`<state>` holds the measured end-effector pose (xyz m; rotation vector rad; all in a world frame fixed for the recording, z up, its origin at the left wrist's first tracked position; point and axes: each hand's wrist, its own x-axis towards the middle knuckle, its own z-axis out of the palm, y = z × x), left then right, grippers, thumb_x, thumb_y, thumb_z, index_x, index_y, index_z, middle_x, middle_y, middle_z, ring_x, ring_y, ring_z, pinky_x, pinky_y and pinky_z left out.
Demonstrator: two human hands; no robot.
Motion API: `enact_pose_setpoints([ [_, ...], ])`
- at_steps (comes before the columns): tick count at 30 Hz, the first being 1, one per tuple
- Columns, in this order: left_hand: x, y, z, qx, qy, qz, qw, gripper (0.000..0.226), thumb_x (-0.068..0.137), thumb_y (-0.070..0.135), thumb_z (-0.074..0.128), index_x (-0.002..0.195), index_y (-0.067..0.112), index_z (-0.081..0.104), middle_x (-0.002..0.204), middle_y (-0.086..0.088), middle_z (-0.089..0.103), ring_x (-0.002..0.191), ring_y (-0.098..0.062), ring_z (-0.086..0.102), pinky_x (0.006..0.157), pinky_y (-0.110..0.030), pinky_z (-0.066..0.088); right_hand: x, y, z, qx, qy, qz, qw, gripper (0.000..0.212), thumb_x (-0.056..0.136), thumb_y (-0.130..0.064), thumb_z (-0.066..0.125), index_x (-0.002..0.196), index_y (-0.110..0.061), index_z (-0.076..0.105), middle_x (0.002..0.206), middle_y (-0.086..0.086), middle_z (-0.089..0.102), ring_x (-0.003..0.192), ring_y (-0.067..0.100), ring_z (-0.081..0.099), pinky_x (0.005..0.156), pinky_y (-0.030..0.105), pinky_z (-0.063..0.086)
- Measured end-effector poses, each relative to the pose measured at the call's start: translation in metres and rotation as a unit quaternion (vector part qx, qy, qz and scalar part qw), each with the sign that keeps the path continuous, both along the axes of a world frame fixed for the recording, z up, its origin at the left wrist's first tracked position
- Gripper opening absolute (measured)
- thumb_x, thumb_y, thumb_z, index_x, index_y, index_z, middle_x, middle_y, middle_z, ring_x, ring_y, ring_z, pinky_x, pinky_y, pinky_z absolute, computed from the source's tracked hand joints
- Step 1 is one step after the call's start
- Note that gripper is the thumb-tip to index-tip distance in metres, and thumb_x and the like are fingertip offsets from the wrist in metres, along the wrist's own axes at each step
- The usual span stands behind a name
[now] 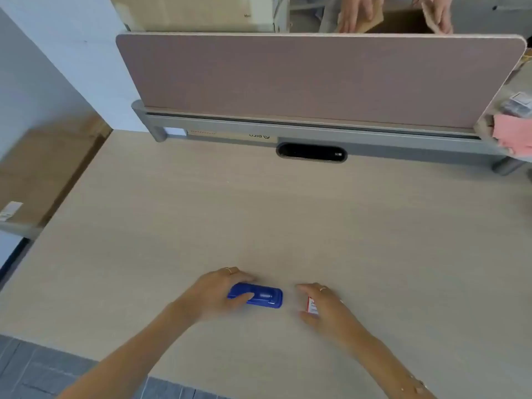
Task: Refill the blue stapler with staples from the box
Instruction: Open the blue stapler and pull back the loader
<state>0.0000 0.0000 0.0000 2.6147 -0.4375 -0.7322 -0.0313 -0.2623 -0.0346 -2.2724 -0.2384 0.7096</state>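
The blue stapler (pixel 260 295) lies flat on the light wooden desk (pixel 259 214), near its front edge. My left hand (pixel 218 293) wraps around the stapler's left end, thumb on the near side and fingers over the far side. To the right, my right hand (pixel 324 306) covers a small red and white staple box (pixel 311 305), of which only the left end shows under my palm. Fingers and thumb curl around that box. Both objects rest on the desk.
A mauve partition screen (pixel 316 79) on a grey rail closes the far side of the desk, with a black cable slot (pixel 311 152) below it. Cardboard boxes (pixel 43 168) stand to the left. Another person's hands (pixel 359 12) handle cardboard beyond the screen. Pink cloth (pixel 512 136) lies at far right.
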Motion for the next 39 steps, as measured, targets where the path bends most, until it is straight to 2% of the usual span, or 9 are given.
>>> enact_pose_setpoints([
  [2,0.001,0.000,-0.007,-0.021,-0.006,-0.030,0.999,0.034,0.087,0.048,0.053,0.120,0.039,0.053,0.109,0.016,0.062,0.098,-0.004,0.056,0.084,-0.021,0.045,0.000,0.009,-0.006,-0.006,-0.022,0.000,1.000,0.044,0.087,-0.024,0.057,0.128,-0.025,0.042,0.115,-0.010,0.047,0.112,0.012,0.046,0.082,0.006,0.028],
  [5,0.000,-0.005,-0.024,-0.048,-0.054,-0.079,0.994,0.040,0.082,0.053,0.054,0.118,0.036,0.054,0.105,0.012,0.066,0.093,-0.008,0.058,0.081,-0.025,0.048,-0.001,0.022,-0.019,0.007,-0.072,-0.012,0.997,0.038,0.083,-0.024,0.059,0.120,-0.023,0.051,0.118,-0.002,0.056,0.110,0.015,0.047,0.085,0.013,0.029],
  [8,0.000,-0.011,-0.042,-0.069,-0.107,-0.106,0.986,0.038,0.082,0.052,0.059,0.113,0.030,0.059,0.097,0.009,0.068,0.085,-0.013,0.059,0.073,-0.026,0.048,-0.004,0.033,-0.038,0.005,-0.148,-0.032,0.988,0.034,0.075,-0.036,0.056,0.109,-0.032,0.056,0.106,-0.006,0.063,0.101,0.009,0.046,0.083,0.014,0.024],
  [14,-0.005,-0.016,-0.065,-0.164,-0.109,-0.034,0.980,0.026,0.080,0.051,0.064,0.100,0.033,0.062,0.087,0.021,0.057,0.081,0.002,0.051,0.069,-0.008,0.036,-0.002,0.045,-0.059,0.016,-0.206,-0.077,0.975,0.026,0.073,-0.044,0.061,0.097,-0.036,0.062,0.095,-0.017,0.063,0.095,0.000,0.044,0.084,0.014,0.022],
  [17,-0.009,-0.015,-0.074,-0.236,-0.078,0.023,0.968,0.024,0.077,0.046,0.067,0.100,0.039,0.062,0.095,0.022,0.057,0.089,-0.002,0.057,0.074,-0.009,0.041,-0.002,0.047,-0.065,0.036,-0.234,-0.096,0.967,0.030,0.069,-0.054,0.057,0.093,-0.036,0.063,0.091,-0.018,0.063,0.092,-0.001,0.047,0.084,0.018,0.024],
  [20,-0.010,-0.014,-0.080,-0.251,-0.096,0.022,0.963,0.025,0.077,0.045,0.066,0.102,0.042,0.062,0.105,0.019,0.056,0.094,-0.005,0.059,0.077,-0.011,0.045,-0.002,0.051,-0.069,0.037,-0.256,-0.118,0.959,0.033,0.066,-0.059,0.053,0.086,-0.036,0.064,0.087,-0.018,0.065,0.089,0.000,0.049,0.081,0.018,0.023],
  [31,-0.013,-0.016,-0.088,-0.284,-0.158,0.018,0.945,0.030,0.074,0.044,0.071,0.102,0.034,0.068,0.102,0.014,0.062,0.095,-0.007,0.062,0.079,-0.011,0.046,-0.006,0.054,-0.078,0.045,-0.319,-0.141,0.936,0.026,0.066,-0.054,0.056,0.080,-0.035,0.065,0.082,-0.020,0.066,0.084,0.000,0.049,0.080,0.016,0.022],
  [37,-0.013,-0.015,-0.086,-0.306,-0.180,0.022,0.935,0.028,0.071,0.044,0.073,0.097,0.033,0.070,0.098,0.013,0.065,0.092,-0.009,0.063,0.076,-0.010,0.045,-0.005,0.056,-0.077,0.047,-0.332,-0.134,0.933,0.035,0.064,-0.066,0.053,0.080,-0.037,0.066,0.080,-0.018,0.065,0.079,0.002,0.049,0.081,0.024,0.027],
  [39,-0.013,-0.014,-0.084,-0.322,-0.174,0.041,0.929,0.025,0.071,0.038,0.079,0.094,0.032,0.071,0.098,0.015,0.065,0.091,-0.008,0.063,0.075,-0.009,0.044,-0.005,0.056,-0.078,0.050,-0.341,-0.133,0.929,0.030,0.066,-0.063,0.057,0.084,-0.041,0.066,0.079,-0.018,0.065,0.081,0.001,0.050,0.084,0.025,0.028],
])
